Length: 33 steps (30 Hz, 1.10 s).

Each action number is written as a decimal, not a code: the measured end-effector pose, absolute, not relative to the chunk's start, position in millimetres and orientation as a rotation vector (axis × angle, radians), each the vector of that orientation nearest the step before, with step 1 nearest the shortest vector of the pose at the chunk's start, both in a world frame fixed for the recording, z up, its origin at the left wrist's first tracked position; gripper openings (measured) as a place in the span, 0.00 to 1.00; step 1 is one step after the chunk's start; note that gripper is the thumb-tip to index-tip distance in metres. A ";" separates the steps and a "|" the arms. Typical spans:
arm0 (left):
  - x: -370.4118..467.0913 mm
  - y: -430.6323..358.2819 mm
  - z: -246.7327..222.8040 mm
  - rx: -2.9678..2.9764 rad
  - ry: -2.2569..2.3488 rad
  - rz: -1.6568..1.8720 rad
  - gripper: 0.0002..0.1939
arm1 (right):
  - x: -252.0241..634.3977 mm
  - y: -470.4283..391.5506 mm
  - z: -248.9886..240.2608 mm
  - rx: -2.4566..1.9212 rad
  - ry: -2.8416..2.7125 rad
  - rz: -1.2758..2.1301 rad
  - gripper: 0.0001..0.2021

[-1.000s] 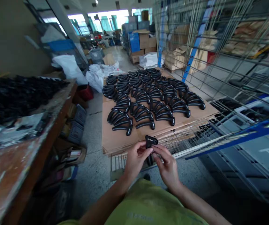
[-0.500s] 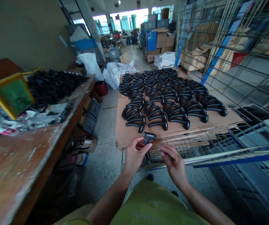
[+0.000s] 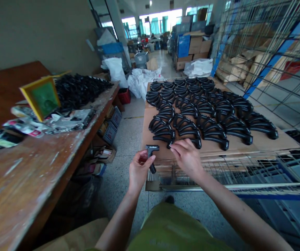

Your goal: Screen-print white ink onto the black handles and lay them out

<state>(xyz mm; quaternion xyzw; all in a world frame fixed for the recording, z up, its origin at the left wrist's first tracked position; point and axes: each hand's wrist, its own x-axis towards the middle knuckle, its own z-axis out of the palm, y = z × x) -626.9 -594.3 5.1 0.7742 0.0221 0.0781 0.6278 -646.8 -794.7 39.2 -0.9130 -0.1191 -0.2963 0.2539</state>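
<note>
My left hand (image 3: pixel 140 169) pinches a black handle (image 3: pixel 152 150) between thumb and fingers. White lettering marks its short crosspiece at the top, and the longer part points down. My right hand (image 3: pixel 187 157) is closed, its fingertips at the lettered end of a curved black handle (image 3: pixel 161 138) in the front left of the rows. That handle lies on a cardboard sheet (image 3: pixel 162 153). Behind it, several rows of similar curved black handles (image 3: pixel 212 134) are fanned out over the cardboard, their lettered ends mostly to the right.
A wire cage cart (image 3: pixel 267 69) with blue posts rises at right around the cardboard stack. On the left stands a worn wooden table (image 3: pixel 47 167) with a heap of black parts (image 3: pixel 79 89) and a yellow frame (image 3: pixel 41 97). White sacks (image 3: pixel 141 80) lie beyond.
My right hand has moved forward from beside the held handle to the front left handle on the cardboard. The left hand still holds its handle, now farther left. The view has turned left.
</note>
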 end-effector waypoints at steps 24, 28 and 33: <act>-583.9 -576.1 9.7 2.227 -0.018 0.164 0.20 | -644.3 -749.4 43.0 -3.014 -0.403 -0.053 0.17; -581.4 -583.8 12.5 2.357 -0.091 0.213 0.16 | -646.3 -738.8 37.2 -2.947 -0.293 -0.069 0.20; -578.1 -590.2 13.9 2.455 -0.122 0.265 0.15 | -644.8 -740.2 36.8 -2.948 -0.140 -0.048 0.13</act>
